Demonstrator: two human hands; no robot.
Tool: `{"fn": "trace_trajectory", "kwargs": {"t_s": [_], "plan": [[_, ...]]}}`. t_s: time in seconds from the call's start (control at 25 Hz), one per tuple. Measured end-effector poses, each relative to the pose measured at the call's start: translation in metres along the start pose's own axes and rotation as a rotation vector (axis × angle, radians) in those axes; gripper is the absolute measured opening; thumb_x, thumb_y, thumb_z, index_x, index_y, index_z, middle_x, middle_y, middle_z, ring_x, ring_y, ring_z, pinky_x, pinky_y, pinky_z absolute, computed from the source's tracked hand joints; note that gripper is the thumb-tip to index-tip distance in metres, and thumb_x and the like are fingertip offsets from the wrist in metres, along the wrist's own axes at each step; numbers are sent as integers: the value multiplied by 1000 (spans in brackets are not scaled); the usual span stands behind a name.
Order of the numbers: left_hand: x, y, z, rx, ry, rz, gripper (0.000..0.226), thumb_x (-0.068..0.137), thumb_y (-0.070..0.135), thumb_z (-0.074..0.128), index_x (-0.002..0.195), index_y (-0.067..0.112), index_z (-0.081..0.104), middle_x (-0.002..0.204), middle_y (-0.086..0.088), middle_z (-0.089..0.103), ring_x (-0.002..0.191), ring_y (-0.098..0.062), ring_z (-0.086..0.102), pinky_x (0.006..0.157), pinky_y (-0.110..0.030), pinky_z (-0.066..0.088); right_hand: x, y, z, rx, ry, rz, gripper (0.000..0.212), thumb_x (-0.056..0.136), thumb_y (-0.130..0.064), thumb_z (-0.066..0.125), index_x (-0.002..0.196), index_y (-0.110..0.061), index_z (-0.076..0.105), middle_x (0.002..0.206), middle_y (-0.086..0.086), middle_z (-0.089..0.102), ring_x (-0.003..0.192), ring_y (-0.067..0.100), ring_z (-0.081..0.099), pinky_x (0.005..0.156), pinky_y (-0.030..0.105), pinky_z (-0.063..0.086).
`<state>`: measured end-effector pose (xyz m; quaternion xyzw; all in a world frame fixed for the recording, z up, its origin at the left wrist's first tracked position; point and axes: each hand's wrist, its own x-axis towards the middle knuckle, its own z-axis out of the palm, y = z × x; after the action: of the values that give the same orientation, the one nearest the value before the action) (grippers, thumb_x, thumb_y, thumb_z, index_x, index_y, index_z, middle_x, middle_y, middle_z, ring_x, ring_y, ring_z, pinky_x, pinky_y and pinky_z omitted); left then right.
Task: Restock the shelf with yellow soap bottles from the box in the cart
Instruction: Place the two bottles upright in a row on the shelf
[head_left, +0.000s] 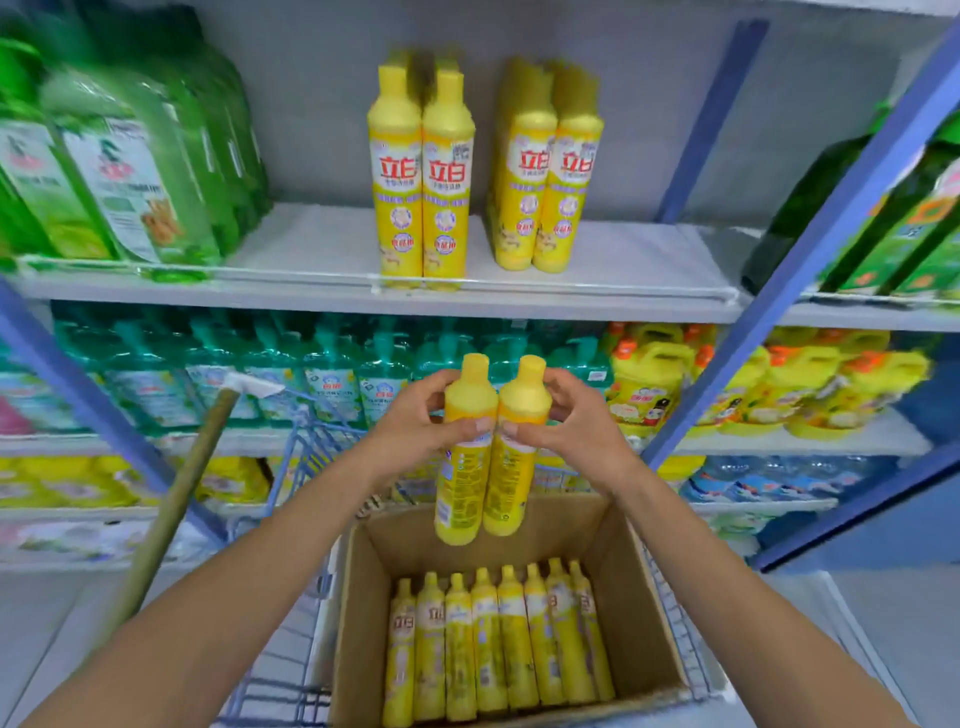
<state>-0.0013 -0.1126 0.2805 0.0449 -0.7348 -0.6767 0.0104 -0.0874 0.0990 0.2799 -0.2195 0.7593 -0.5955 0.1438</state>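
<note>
Left hand (415, 426) fingers gripping left bottle (464, 452), right hand (574, 431) gripping right bottle (511, 447), forearms outstretched

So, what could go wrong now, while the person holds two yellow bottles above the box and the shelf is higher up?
1. Each hand, left hand and right hand, grips only the upper part of its held bottle, so one could slip and fall into the box.
2. The shelf bottles stand at the front edge of the shelf; a bump while placing might topple them.
3. The wooden handle leans close to the left arm and may get knocked.
</note>
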Motion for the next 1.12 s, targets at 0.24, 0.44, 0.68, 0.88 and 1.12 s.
{"fn": "trace_trajectory", "kwargs": {"t_s": [0.24, 0.44, 0.68, 0.88, 1.12], "plan": [[38, 75, 15, -7, 23, 146, 51, 84, 17, 81, 130, 21, 60, 117, 0, 74, 112, -18, 69, 90, -35, 59, 28, -58, -49, 63, 37, -126, 59, 71, -7, 90, 123, -10, 63, 113, 1, 76, 106, 19, 72, 88, 29, 57], [86, 152, 23, 43, 82, 298, 53, 82, 19, 83, 130, 20, 61, 119, -1, 74, 116, -17, 67, 92, -39, 58, 71, -113, -99, 91, 9, -240, 60, 75, 0, 86, 128, -7, 61, 117, 6, 75, 108, 24, 72, 92, 36, 58], [137, 236, 24, 119, 153, 431, 45, 87, 8, 76, 129, 6, 59, 109, -7, 74, 87, -5, 71, 62, -14, 51, 137, -174, -139, 83, 62, -385, 57, 77, -2, 85, 129, -6, 61, 115, 7, 75, 103, 18, 72, 86, 28, 59], [174, 242, 16, 93, 245, 476, 46, 83, 6, 80, 124, 5, 61, 110, -12, 74, 95, -13, 71, 77, -27, 58, 185, -176, -141, 7, 105, -429, 60, 74, -11, 89, 127, -12, 62, 112, 5, 74, 99, 16, 71, 86, 35, 60], [198, 202, 11, 49, 327, 439, 49, 81, 11, 83, 125, 8, 62, 112, -12, 75, 107, -28, 71, 92, -44, 59, 206, -156, -129, -14, 144, -382, 67, 70, -22, 92, 130, -17, 63, 109, 2, 75, 99, 21, 73, 89, 44, 60]]}}
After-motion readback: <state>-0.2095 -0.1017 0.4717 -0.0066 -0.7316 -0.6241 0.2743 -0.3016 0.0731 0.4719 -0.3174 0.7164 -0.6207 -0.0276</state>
